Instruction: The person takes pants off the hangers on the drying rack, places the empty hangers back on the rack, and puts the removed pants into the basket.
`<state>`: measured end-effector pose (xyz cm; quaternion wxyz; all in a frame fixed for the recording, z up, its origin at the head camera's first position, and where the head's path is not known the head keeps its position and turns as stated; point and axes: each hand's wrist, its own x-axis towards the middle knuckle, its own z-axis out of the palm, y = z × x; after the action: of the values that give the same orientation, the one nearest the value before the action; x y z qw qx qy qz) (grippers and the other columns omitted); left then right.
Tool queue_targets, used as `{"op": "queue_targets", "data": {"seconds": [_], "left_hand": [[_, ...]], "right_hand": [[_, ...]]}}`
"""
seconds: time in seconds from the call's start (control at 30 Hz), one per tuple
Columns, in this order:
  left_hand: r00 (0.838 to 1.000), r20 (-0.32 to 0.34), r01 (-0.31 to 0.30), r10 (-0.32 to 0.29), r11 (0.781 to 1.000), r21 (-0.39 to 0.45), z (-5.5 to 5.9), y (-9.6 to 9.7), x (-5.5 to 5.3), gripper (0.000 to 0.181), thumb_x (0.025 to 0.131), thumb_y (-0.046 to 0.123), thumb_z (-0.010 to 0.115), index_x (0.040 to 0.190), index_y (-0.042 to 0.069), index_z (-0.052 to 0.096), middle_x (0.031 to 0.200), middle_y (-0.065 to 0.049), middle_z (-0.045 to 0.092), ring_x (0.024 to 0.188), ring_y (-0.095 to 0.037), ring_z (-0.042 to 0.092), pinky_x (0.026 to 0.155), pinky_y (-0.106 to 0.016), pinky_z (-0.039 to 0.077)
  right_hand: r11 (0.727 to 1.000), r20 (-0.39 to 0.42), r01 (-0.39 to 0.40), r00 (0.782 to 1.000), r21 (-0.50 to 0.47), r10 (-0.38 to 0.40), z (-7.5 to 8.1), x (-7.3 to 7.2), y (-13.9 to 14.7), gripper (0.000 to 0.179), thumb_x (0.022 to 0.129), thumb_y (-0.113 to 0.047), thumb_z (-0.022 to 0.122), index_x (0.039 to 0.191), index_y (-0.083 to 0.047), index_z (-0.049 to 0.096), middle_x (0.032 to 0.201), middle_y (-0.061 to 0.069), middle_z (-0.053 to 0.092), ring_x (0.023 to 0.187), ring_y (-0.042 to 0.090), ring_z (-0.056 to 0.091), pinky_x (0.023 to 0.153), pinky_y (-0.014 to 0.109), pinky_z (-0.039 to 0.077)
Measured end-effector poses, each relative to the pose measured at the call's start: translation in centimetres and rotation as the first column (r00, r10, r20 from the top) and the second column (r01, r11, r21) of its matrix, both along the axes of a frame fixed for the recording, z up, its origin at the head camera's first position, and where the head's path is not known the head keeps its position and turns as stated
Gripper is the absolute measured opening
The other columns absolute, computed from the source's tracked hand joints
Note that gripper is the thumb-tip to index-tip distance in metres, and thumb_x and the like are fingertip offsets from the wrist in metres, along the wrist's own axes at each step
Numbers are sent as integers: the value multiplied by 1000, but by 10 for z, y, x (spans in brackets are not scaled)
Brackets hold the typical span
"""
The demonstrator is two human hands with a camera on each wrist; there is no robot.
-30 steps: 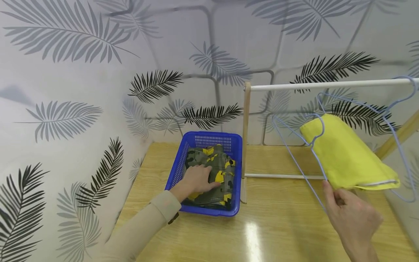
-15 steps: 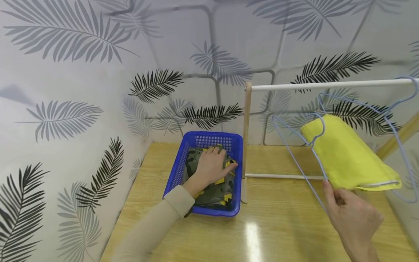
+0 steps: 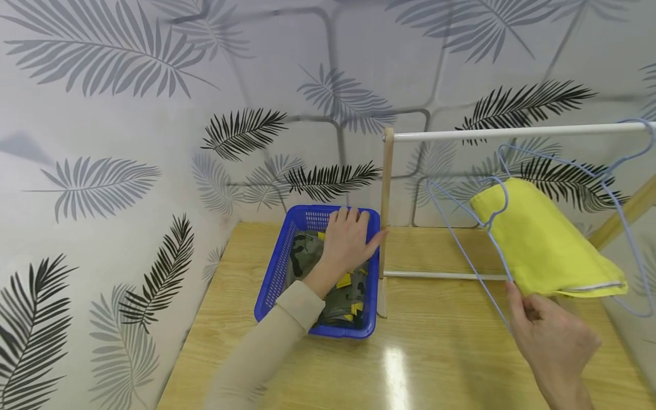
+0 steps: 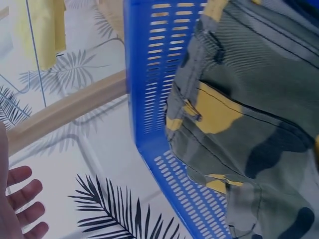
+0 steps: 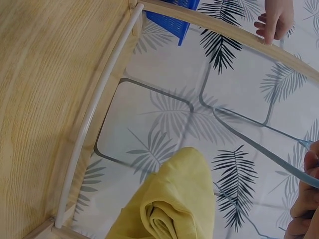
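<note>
My left hand (image 3: 345,242) is over the far right part of a blue plastic basket (image 3: 278,259), fingers straight and thumb spread beside the rack post. In the left wrist view it holds nothing and is apart from the camouflage garment (image 4: 269,114), grey-green with yellow and black patches, in the basket. My right hand (image 3: 556,336) pinches a light blue wire hanger (image 5: 269,153) near a lower corner. Behind that hanger, a folded yellow garment (image 3: 548,245) hangs over another blue hanger (image 3: 622,219) hooked on the white rail.
The small clothes rack has a white rail (image 3: 461,135), a wooden post (image 3: 385,205) close to the basket's right side and a white lower bar (image 3: 446,276). It stands on a wooden table (image 3: 435,353) against a leaf-patterned wall (image 3: 256,57).
My left hand has moved away and to the right, off the middle of the garment toward the basket's far right rim, leaving the garment there. The right hand and its hanger stay put.
</note>
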<state>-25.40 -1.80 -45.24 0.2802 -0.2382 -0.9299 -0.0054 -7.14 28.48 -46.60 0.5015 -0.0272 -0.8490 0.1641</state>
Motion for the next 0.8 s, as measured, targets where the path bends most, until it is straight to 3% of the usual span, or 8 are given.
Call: {"op": "queue_targets", "data": {"seconds": [0.13,0.3,0.6,0.8], "left_hand": [[992,-127,-1,3,1000,14,0,8,-4,56,98,69,59,107,15,73,106,-5,75,102,-26,70,88,-39,55],[982,-188,-17,17,1000,0,1,14,-6,58,98,71,58,106,15,73,103,-3,74,100,-24,69,87,-37,55],[974,-222,-48,40,998,-31,-1,20,-11,60,99,72,53,104,15,72,96,-2,69,92,-23,65,83,-36,48],[976,-214,-43,32,998,-46,-2,24,-11,57,102,68,52,104,15,72,96,-2,70,90,-22,65,81,-36,49]], "right_hand": [[1000,-10,7,1000,-3,-7,-1,0,-1,73,101,-55,56,46,-6,58,45,16,61,28,31,44,33,19,12],[1000,-9,7,1000,-6,-7,-1,0,0,74,101,-55,56,46,-6,59,45,16,62,28,30,44,33,19,13],[1000,-13,16,1000,-11,-16,0,-2,-1,74,100,-57,56,45,-7,59,44,14,61,28,22,40,34,19,13],[1000,-14,23,1000,-12,-23,0,-2,-2,74,100,-58,57,46,-8,60,44,13,61,29,29,43,34,21,13]]}}
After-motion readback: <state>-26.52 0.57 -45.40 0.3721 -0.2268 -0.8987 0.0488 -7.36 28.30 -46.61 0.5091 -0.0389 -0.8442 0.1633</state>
